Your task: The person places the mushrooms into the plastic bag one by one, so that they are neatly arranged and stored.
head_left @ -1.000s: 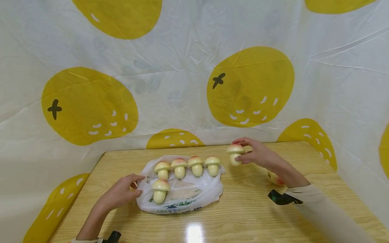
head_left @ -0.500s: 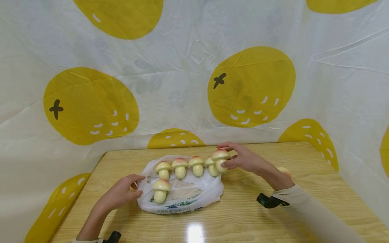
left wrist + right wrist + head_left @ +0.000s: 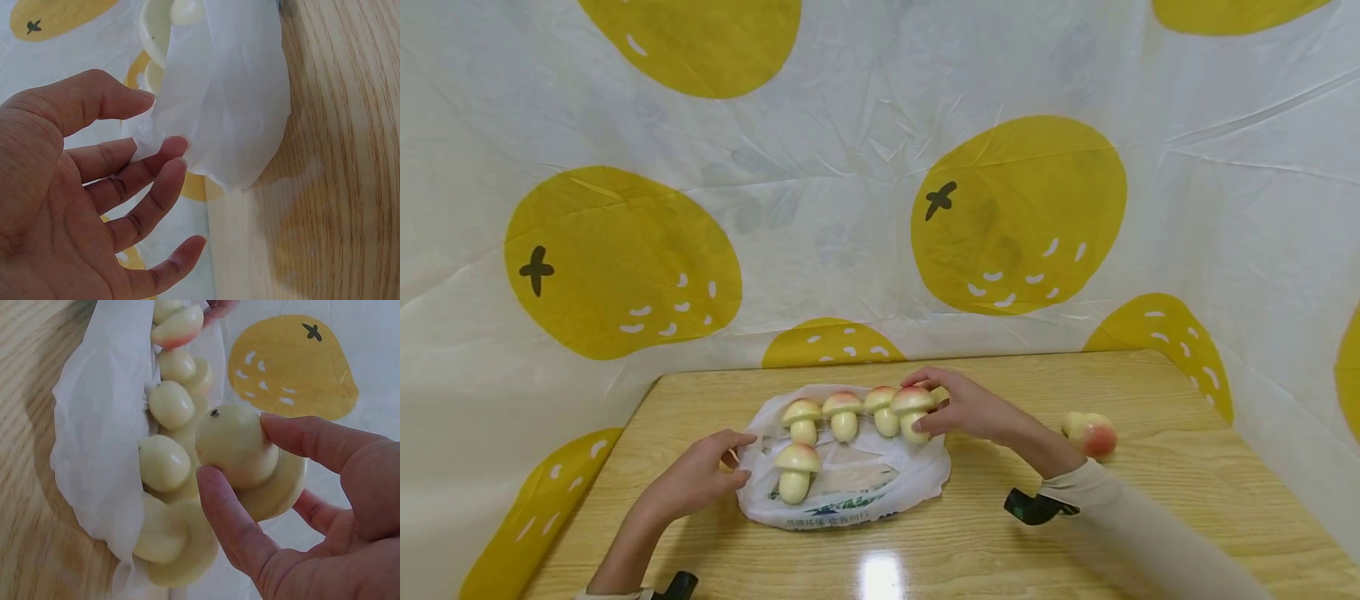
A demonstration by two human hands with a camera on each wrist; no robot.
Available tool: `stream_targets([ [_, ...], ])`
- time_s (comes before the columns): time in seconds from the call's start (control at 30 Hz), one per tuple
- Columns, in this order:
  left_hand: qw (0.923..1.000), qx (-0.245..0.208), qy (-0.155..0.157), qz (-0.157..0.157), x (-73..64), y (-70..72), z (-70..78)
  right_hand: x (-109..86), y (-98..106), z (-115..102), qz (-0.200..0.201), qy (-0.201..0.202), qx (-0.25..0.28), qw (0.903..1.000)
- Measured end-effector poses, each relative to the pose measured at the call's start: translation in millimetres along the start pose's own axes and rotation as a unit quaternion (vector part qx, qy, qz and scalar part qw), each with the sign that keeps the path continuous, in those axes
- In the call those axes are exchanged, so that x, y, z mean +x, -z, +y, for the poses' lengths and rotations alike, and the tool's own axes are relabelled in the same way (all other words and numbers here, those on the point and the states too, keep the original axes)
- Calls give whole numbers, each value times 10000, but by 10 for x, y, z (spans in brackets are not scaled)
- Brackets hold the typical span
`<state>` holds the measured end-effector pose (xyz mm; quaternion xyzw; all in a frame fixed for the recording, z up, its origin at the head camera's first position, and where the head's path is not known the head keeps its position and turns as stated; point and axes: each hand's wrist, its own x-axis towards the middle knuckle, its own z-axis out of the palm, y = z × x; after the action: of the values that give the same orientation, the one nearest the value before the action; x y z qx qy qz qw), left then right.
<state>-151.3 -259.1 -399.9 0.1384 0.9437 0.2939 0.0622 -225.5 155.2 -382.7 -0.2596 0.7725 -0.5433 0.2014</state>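
Note:
My right hand (image 3: 973, 410) grips a toy mushroom (image 3: 913, 414), pale cream with a pinkish cap top, above the right part of a white plastic bag (image 3: 921, 475). In the right wrist view, thumb and fingers pinch the stem of this mushroom (image 3: 234, 444). Several similar mushrooms lie in the bag: a row along the back and one mushroom (image 3: 795, 475) at front left. The held one partly covers the row's right end. At the bag's left edge, my left hand (image 3: 703, 471) touches the plastic (image 3: 225, 94) with relaxed, spread fingers; one fingertip is hidden behind it.
Another toy mushroom (image 3: 1092, 434) lies on its side on the wooden table (image 3: 1000, 533), right of the bag and beyond the right forearm. Behind the table hangs a white cloth (image 3: 842, 250) printed with large yellow fruit.
My right hand has carried the mushroom leftward, from beside the bag to over its right end. The mushroom lying at the right has come into full view. The left hand has stayed put.

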Motion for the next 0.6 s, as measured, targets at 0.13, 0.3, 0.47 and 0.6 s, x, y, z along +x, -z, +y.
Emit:
stream_targets([
  [0.13, 10000, 7, 12, 12, 3, 0, 5, 60, -89, 7, -42, 25, -51, 10000],
  [0.3, 10000, 36, 28, 7, 5, -6, 8, 139, -211, 19, 27, 153, -286, 9995],
  [0.47, 10000, 13, 38, -22, 7, -4, 21, 193, -333, 24, 11, 312, -360, 9989],
  [0.6, 10000, -1, 51, -45, 12, -1, 22, 216, -422, 21, -60, 299, -274, 9992],
])
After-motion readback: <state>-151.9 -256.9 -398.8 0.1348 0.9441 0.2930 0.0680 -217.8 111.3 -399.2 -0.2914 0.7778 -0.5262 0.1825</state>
